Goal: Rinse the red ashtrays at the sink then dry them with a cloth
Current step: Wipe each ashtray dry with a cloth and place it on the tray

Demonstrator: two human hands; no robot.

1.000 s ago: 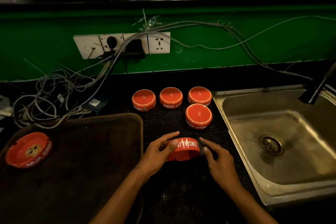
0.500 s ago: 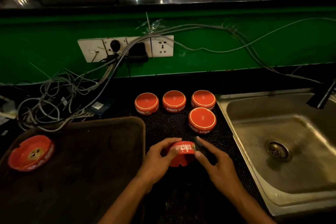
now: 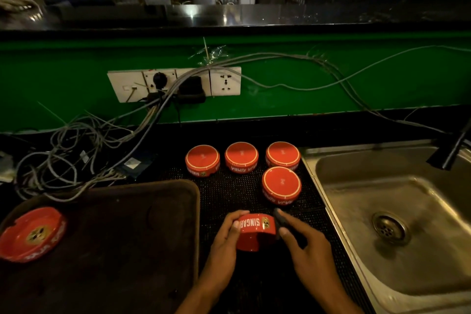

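Hands meet over the black mat (image 3: 254, 285) closest to the viewer. The left hand (image 3: 224, 245) curls its fingers and thumb round the left wall of an ashtray (image 3: 256, 231), tilting it on edge so the lettered side faces up. The right hand (image 3: 303, 245) pinches a small dark cloth (image 3: 279, 219) against the ashtray's right wall, probably to wipe it dry while the other hand steadies it. How much of the cloth is bunched in the palm cannot be told.

To the left lies a dark tray (image 3: 114, 250) with one ashtray on the tray (image 3: 31, 233), mouth up at its far left edge; it looks to be waiting its turn, though that is only a guess. To the right is the steel sink (image 3: 420, 250), its basin showing no running water, with a dark tap (image 3: 451, 155) at its far corner.

Farther back on the mat, four upturned ashtrays (image 3: 281, 183) sit base up, three in a row and one just in front of the rightmost, likely set that way to drain or as finished pieces. Beyond them a tangle of cables (image 3: 76, 158) runs up to a socket strip (image 3: 175, 84) on the green wall (image 3: 356, 79), uncomfortably near a wet job.
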